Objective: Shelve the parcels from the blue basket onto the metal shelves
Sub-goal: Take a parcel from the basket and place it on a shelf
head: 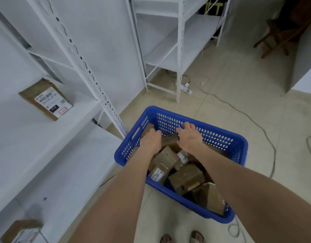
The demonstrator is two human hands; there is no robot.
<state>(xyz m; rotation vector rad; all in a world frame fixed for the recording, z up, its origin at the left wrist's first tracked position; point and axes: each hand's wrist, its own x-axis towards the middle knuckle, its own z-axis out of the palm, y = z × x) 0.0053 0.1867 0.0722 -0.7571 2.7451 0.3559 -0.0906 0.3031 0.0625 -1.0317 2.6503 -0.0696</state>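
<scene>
The blue basket [223, 137] stands on the floor before me, holding several brown cardboard parcels. Both my hands reach into its far end. My left hand [151, 142] and my right hand [189, 135] grip the two ends of one brown parcel [169, 139] that lies between them. Other parcels [186, 178] lie nearer to me in the basket. On the white metal shelf [45, 137] at the left, a labelled parcel [45, 100] lies flat. Another parcel [21, 230] sits on a lower shelf at the bottom left.
A slotted white upright [91, 74] of the shelving rises between shelf and basket. A second white rack [179, 50] stands at the back. A power strip [185, 88] and cables [267, 137] lie on the tiled floor right of the basket. My feet [182, 237] show below.
</scene>
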